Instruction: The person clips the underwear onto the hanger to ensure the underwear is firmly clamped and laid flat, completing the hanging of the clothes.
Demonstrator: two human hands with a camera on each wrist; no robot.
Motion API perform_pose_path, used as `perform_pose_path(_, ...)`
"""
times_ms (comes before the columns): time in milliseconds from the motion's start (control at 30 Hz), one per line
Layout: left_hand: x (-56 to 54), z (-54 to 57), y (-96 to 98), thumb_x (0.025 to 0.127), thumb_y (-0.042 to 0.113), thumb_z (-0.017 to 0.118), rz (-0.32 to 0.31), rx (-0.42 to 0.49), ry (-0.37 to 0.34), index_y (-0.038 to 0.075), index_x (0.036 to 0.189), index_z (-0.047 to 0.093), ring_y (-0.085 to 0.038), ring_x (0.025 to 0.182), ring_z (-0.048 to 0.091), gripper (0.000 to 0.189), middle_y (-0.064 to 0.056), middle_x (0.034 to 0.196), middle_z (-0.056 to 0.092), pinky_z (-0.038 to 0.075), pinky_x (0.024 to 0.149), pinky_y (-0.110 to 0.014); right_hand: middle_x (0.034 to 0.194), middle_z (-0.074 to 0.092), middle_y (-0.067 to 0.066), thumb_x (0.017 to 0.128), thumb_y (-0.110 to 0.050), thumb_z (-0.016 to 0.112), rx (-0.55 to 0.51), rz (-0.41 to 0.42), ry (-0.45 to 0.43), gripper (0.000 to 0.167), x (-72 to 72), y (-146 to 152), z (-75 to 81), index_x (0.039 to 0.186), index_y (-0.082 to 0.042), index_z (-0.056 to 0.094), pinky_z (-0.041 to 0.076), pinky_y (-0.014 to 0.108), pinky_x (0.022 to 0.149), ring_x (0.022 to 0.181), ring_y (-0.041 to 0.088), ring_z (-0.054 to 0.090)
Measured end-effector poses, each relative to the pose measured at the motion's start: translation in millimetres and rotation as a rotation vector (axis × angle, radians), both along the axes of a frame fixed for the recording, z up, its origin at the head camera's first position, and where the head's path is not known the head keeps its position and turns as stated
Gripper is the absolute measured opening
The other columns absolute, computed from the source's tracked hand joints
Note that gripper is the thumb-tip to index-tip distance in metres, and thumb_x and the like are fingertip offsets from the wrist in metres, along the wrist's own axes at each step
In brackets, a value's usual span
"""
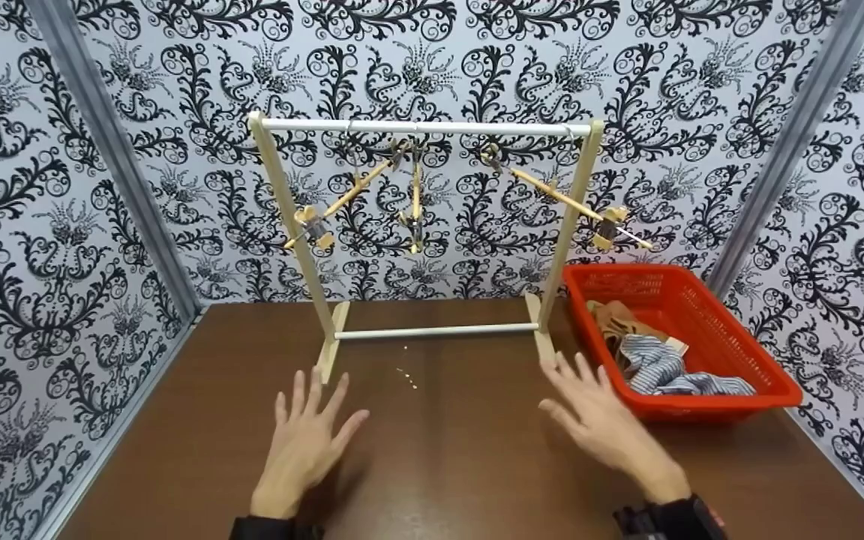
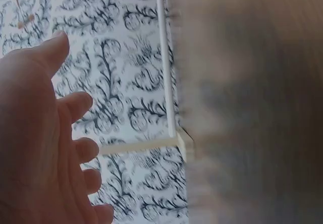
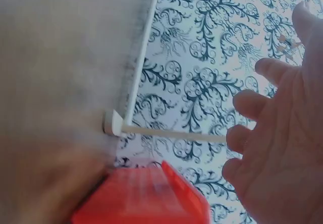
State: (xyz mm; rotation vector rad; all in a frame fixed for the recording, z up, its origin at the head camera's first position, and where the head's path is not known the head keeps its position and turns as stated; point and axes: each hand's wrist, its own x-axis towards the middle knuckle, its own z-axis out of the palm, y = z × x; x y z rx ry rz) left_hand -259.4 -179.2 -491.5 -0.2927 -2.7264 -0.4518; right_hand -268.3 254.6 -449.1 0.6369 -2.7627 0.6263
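Note:
Both hands hover over the brown table with fingers spread, holding nothing. My left hand [image 1: 303,442] is in front of the left foot of a small garment rack [image 1: 432,129]. The right hand [image 1: 604,427] is beside the near left side of a red plastic basket [image 1: 709,409]; whether it touches the rim I cannot tell. In the basket lie a striped cloth [image 1: 653,364] and a brown cloth [image 1: 619,322], both crumpled. Wooden clip hangers hang from the rack's top bar: a left one [image 1: 357,187], a middle one [image 1: 416,187] and a right one [image 1: 552,193].
The rack's low white crossbar [image 1: 436,331] runs between its two wooden feet. Small pale specks [image 1: 408,377] show on the brown table [image 1: 432,450]. Patterned walls [image 1: 432,67] enclose the back and sides, with grey posts [image 1: 113,150] at the corners.

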Motion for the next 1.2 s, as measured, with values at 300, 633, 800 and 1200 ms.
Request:
perform_pose_path(300, -3.9, 19.9, 35.7, 0.104, 0.054, 0.046, -0.16, 0.064, 0.083, 0.015, 0.152, 0.048, -0.043, 0.149, 0.02, 0.062, -0.024, 0.16, 0.028, 0.014, 0.117, -0.064, 0.134, 0.06, 0.027, 0.101, -0.032, 0.064, 0.084, -0.05, 0.087, 0.056, -23.9, 66.1, 40.1, 0.149, -0.007, 0.049, 0.046, 0.066, 0.094, 0.113, 0.049, 0.062)
perform_pose_path(633, -19.9, 36.4, 122.2, 0.105, 0.045, 0.052, -0.448, 0.336, 0.147, 0.007, 0.144, 0.054, -0.029, 0.13, 0.054, 0.055, -0.013, 0.142, 0.057, 0.041, 0.11, -0.047, 0.139, 0.051, 0.034, 0.085, -0.008, 0.08, 0.248, 0.074, 0.021, 0.067, -58.4, 113.7, 59.4, 0.142, 0.008, 0.05, 0.038, 0.067, 0.102, 0.124, 0.054, 0.05)
perform_pose_path(800, -24.4, 41.5, 167.4, 0.104, 0.046, 0.053, -0.555, 0.499, -0.068, 0.006, 0.147, 0.048, -0.024, 0.126, 0.056, 0.059, -0.012, 0.141, 0.056, 0.044, 0.107, -0.042, 0.132, 0.056, 0.034, 0.076, 0.002, 0.082, 0.307, 0.131, 0.02, 0.069, -73.4, 110.2, 65.5, 0.138, 0.01, 0.053, 0.043, 0.065, 0.099, 0.118, 0.052, 0.055)
perform_pose_path(1200, -40.6, 30.9, 257.6, 0.098, 0.032, 0.069, -0.587, 0.811, -0.309, 0.005, 0.14, 0.055, -0.017, 0.119, 0.06, 0.052, -0.011, 0.137, 0.059, 0.047, 0.1, -0.029, 0.094, 0.07, 0.013, 0.078, -0.01, 0.086, 0.378, 0.024, -0.014, 0.033, -80.6, 105.4, 67.5, 0.107, -0.004, 0.072, 0.055, 0.056, 0.078, 0.087, 0.038, 0.066)
